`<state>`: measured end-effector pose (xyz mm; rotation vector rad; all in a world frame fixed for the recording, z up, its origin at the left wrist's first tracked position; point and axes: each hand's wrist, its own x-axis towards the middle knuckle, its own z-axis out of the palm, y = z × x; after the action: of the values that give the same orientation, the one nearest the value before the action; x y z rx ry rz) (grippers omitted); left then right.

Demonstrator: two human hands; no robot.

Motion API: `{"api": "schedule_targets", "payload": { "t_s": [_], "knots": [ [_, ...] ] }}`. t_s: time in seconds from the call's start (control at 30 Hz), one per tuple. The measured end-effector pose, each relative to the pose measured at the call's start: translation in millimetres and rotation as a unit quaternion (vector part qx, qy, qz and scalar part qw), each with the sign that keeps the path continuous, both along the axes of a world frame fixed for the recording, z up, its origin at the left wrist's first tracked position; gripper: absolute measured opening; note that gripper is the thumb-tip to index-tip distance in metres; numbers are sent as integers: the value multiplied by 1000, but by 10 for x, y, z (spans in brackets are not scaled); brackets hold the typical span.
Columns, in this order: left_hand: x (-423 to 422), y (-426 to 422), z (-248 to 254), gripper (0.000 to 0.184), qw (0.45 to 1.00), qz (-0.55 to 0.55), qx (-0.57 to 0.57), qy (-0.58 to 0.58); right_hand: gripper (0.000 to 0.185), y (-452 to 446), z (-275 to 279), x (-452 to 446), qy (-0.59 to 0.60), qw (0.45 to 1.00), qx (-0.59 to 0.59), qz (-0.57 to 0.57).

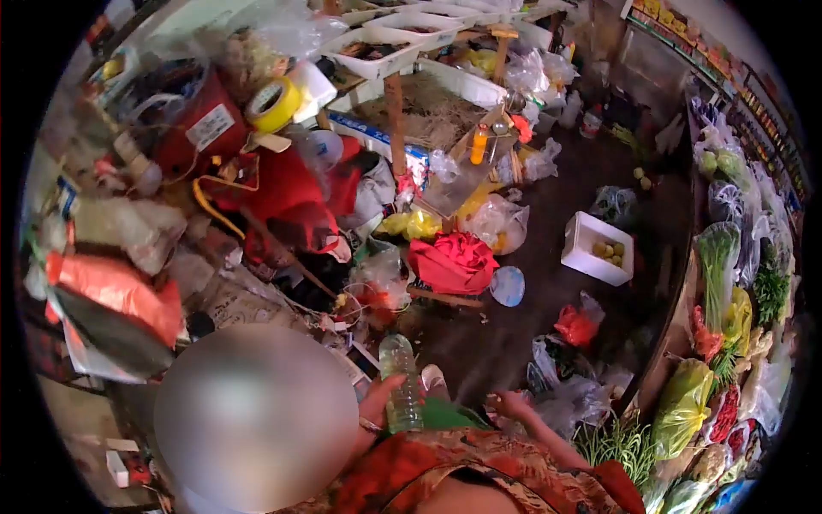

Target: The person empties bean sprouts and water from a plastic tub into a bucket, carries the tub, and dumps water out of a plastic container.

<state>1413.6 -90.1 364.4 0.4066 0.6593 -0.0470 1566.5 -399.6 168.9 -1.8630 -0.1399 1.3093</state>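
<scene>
My left hand (377, 401) is wrapped round a clear plastic bottle (399, 377), which stands nearly upright in front of my body. The bottle looks partly filled with clear liquid. To its right, my right hand (511, 405) is held out with the fingers curled in; whatever they hold, if anything, is too small to make out. Between the hands lies something green (447, 415) across my lap. A shoe (433, 377) shows just beyond the bottle.
Clear plastic bags (574, 403) and a red bag (578, 324) lie right of my hands. A white foam box (598, 248) with round yellowish produce sits on the floor. Bagged vegetables (685, 403) line the right-hand shelf. Ahead are a red bundle (454, 261) and cluttered bags.
</scene>
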Motion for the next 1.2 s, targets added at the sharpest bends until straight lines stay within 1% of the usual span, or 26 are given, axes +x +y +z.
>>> {"api": "schedule_targets", "payload": {
  "t_s": [0.03, 0.07, 0.1, 0.13, 0.17, 0.27, 0.3, 0.33, 0.37, 0.4, 0.43, 0.47, 0.53, 0.57, 0.6, 0.67, 0.7, 0.73, 0.77, 0.8, 0.83, 0.87, 0.93, 1.0, 1.1, 1.2],
  "knots": [
    [137, 53, 146, 39, 997, -40, 67, 14, 37, 193, 100, 178, -79, 992, -37, 87],
    [260, 109, 298, 39, 997, -45, 64, 19, 37, 347, 213, 359, -157, 969, -74, 173],
    [376, 156, 443, 39, 994, -52, 98, 22, 37, 427, 293, 509, -153, 971, -75, 170],
    [471, 203, 521, 39, 989, -60, 133, 25, 37, 506, 366, 642, -161, 979, -31, 120],
    [512, 250, 407, 41, 989, -46, 139, 35, 38, 595, 442, 743, -168, 983, 16, 69],
    [718, 387, 560, 41, 990, -70, 125, -3, 38, 797, 748, 1035, -174, 981, -18, 85],
    [781, 432, 556, 41, 989, -71, 127, -4, 39, 818, 668, 1156, -182, 973, -49, 132],
    [826, 465, 528, 42, 992, -64, 106, 5, 39, 819, 542, 1266, -186, 973, -48, 131],
    [864, 484, 498, 44, 995, -56, 83, 14, 39, 782, 334, 1354, -188, 966, -40, 173],
    [901, 498, 478, 44, 995, -55, 85, 11, 39, 817, 292, 1465, -191, 957, -31, 216],
    [938, 511, 461, 45, 996, -29, 87, 14, 40, 856, 276, 1571, -147, 962, -66, 221],
    [997, 527, 444, 46, 996, -1, 90, 17, 40, 895, 216, 1702, -152, 960, -63, 225],
    [1189, 570, 432, 48, 996, 37, 84, -3, 41, 921, -30, 1952, -190, 938, -45, 288],
    [1270, 577, 473, 48, 996, 35, 84, -24, 38, 957, -129, 2139, -178, 932, -58, 309],
    [1341, 525, 498, 48, 995, 43, 83, -43, 38, 857, -627, 2409, -158, 943, 8, 293],
    [1594, 440, 512, 47, 985, 152, 62, -46, 36, 666, -1529, 2916, -102, 949, 139, 265],
    [1678, 410, 485, 46, 990, 137, 40, -22, 32, 1008, -597, 3084, -155, 890, -30, 427],
    [1751, 370, 462, 44, 992, 129, 12, -1, 32, 1047, -378, 3290, -148, 862, -30, 484],
    [1804, 335, 471, 41, 991, 136, 10, 5, 30, 1072, -264, 3517, -2, 935, 22, 354],
    [1856, 309, 479, 38, 990, 143, 4, 12, 29, 1070, -252, 3738, 80, 964, 41, 249],
    [1904, 258, 437, 35, 985, 171, -22, 6, 30, 1045, -292, 3982, 157, 976, 63, 136],
    [1932, 187, 395, 33, 980, 194, -48, 0, 30, 1012, -292, 4277, 168, 967, 34, 189],
    [1946, 29, 468, 33, 960, 281, -16, -9, 34, 1199, -297, 4753, 204, 961, -37, 184],
    [1896, -128, 512, 38, 937, 348, -30, 2, 34, 1432, -285, 4980, 200, 947, -66, 242],
    [1768, -401, 474, 42, 900, 434, -34, 26, 34, 1861, -255, 5066, 161, 936, -86, 302],
    [1674, -664, 464, 41, 858, 511, -33, 27, 34, 2348, -245, 4872, 125, 922, -77, 359]
  ]
}}
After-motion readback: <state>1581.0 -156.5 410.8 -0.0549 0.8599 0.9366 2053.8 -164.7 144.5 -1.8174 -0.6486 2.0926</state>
